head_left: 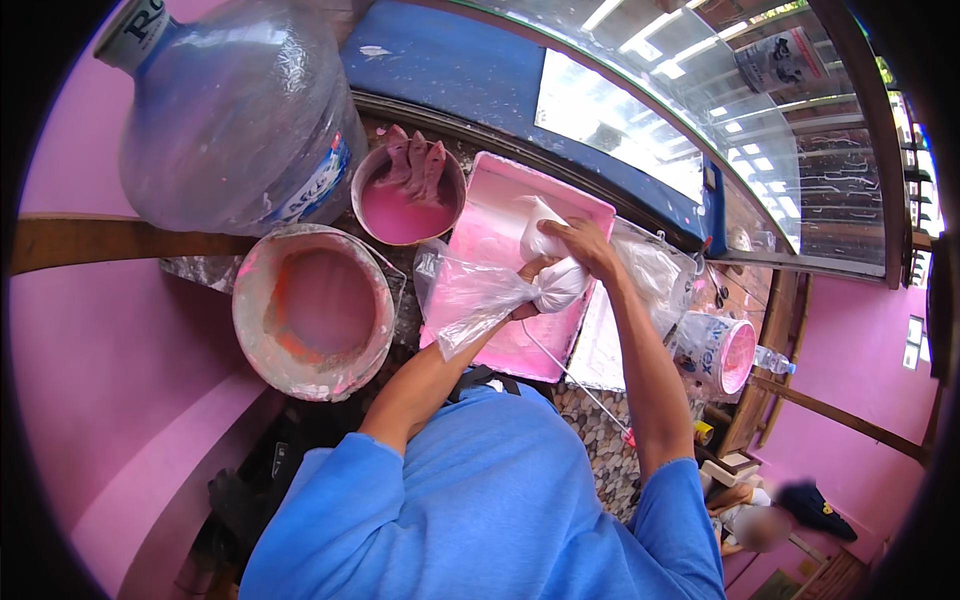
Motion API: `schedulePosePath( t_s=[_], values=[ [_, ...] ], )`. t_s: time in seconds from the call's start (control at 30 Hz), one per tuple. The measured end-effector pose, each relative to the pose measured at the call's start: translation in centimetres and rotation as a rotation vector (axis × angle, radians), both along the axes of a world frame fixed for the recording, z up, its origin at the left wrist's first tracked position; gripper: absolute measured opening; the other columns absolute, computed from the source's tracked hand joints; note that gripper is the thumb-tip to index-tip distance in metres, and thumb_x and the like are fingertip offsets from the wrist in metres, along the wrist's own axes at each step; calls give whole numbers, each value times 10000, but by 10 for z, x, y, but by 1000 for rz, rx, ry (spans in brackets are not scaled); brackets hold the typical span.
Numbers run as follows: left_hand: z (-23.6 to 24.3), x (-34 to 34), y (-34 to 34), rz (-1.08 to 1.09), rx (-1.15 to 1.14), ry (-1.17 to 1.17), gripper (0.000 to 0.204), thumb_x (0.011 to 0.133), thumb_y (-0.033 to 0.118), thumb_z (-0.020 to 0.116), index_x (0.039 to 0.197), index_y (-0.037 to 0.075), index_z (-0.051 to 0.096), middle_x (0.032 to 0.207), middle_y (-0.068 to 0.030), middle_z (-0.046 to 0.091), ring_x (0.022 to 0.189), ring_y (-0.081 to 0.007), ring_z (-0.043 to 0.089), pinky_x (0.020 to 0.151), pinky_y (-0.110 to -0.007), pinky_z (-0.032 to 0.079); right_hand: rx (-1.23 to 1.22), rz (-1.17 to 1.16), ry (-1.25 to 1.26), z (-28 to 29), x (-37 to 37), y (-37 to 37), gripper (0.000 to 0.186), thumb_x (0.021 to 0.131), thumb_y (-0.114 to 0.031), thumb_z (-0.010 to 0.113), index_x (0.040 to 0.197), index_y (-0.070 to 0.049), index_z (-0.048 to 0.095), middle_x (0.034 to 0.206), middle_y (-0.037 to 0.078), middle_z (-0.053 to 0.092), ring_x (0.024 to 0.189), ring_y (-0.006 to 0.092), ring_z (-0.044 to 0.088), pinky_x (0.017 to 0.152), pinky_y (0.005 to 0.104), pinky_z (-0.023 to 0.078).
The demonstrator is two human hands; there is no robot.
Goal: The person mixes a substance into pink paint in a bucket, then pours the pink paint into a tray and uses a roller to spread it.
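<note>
I read this step as working a twisted plastic bag with two hands, and the bag of white stuff (562,286) sits over the pink tray (490,200), inside its outline as I look down. My left hand (524,311) is clamped on it from seven o'clock, fingers wrapped partly out of sight at the pinched middle; my right hand (588,247) comes in from four o'clock with its fingers curled down on the bulging side. I can't tell how tightly either one squeezes. To do this well, I'd keep the left grip firm at the pinch so the full part can't slump, and let the right do the fine work with fingertips, since thin film like this probably tears if yanked. The loose clear tail (475,305) spreads toward eight o'clock over the left wrist, so I'd keep it clear of my fingers. I'd also stay low and central over the tray, so any spill would land inside it. The bowl (458,195) of pink liquid at ten o'clock and the crusted bucket (252,325) at nine deserve elbow room, as does the thin rod (580,387) slanting out toward five o'clock.
</note>
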State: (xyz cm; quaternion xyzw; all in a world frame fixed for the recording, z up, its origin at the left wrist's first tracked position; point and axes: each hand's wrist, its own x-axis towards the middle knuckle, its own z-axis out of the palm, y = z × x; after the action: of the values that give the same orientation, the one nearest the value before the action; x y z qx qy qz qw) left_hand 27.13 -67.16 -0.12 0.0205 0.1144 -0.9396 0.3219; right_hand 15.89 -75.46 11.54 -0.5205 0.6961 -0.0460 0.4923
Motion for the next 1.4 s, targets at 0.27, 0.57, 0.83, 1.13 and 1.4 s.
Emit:
schedulePosePath(
  t_s=[0.27, 0.57, 0.83, 1.13, 1.4],
  values=[
    [-5, 18, 1, 35, 43, 31, 427, 888, 288, 614, 1220, 27, 549, 1127, -114, 648, 952, -215, 671, 837, -358, 574, -30, 37, -5, -3, 21, -2, 602, 770, -470, 672, 1017, 79, 664, 890, 215, 688, 791, 294, 678, 706, 380, 505],
    [-10, -21, 5, -58, 28, 107, 463, 924, 353, 566, 1251, 27, 525, 1148, -124, 636, 984, -220, 660, 863, -373, 563, -79, -24, 72, 7, -14, 13, 548, 776, -462, 685, 970, 51, 690, 839, 207, 690, 737, 281, 682, 669, 383, 503],
    [8, -70, 13, -204, 23, 2, 430, 959, 332, 517, 1251, 17, 512, 1135, -117, 629, 954, -198, 656, 863, -337, 559, -72, -173, 135, 12, -69, 39, 506, 765, -443, 699, 901, 45, 699, 784, 186, 683, 699, 258, 673, 637, 375, 498],
    [8, -84, 19, -247, -23, 21, 472, 979, 383, 469, 1268, 11, 507, 1140, -120, 631, 939, -194, 658, 819, -331, 566, -100, -244, 187, 19, -88, 51, 472, 778, -399, 706, 912, 54, 694, 797, 182, 685, 677, 254, 666, 621, 370, 499],
    [26, -39, 12, -198, 13, -164, 441, 967, 384, 494, 1230, 34, 542, 1088, -91, 652, 889, -172, 668, 755, -312, 581, -123, -66, 142, 13, -56, 38, 503, 810, -427, 668, 898, 68, 692, 749, 161, 678, 637, 236, 658, 593, 374, 492]
  ],
)
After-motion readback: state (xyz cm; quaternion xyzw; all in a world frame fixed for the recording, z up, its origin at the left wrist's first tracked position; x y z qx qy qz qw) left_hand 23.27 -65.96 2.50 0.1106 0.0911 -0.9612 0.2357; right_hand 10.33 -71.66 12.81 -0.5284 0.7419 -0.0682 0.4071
